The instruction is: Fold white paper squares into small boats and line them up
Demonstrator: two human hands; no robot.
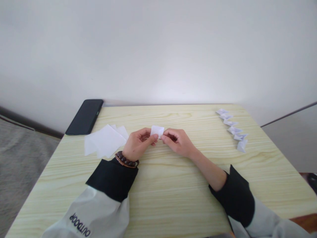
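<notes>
A small folded square of white paper (157, 130) is held up between my two hands, above the middle of the table. My left hand (139, 142) pinches its lower left part, with the thumb lying across the front. At the lower right corner, the thumb and index finger of my right hand (177, 141) close on the paper. My curled fingers hide part of its lower edge. Loose sheets of white paper (107, 140) lie overlapping just left of my left hand.
Several small folded white paper pieces (234, 130) stand in a slanting row at the right of the wooden table (170, 198). A black phone (85, 117) lies at the back left corner. Behind the table rises a white wall (158, 49).
</notes>
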